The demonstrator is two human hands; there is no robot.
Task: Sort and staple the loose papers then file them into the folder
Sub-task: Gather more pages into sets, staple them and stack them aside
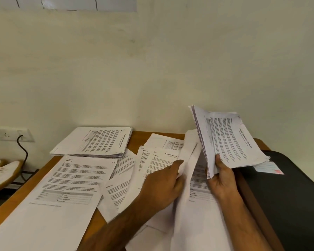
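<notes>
Printed white sheets [65, 187] lie scattered over a wooden table [138, 138]. My right hand [223, 180] grips a thick stack of papers [230, 140] by its lower edge and holds it raised and tilted above the table's right side. My left hand [163, 185] pinches a single loose sheet [187, 178], which stands lifted and curled between the two hands. A neat pile of papers [94, 142] rests at the back left of the table. A black folder [286, 192] lies at the right, partly under the raised stack. No stapler is in view.
A cream wall stands right behind the table. A wall socket [9, 134] with a black cable [24, 153] is at the left. White shoes [0, 169] sit on a low wooden shelf left of the table. A small pale card [268, 168] lies on the folder.
</notes>
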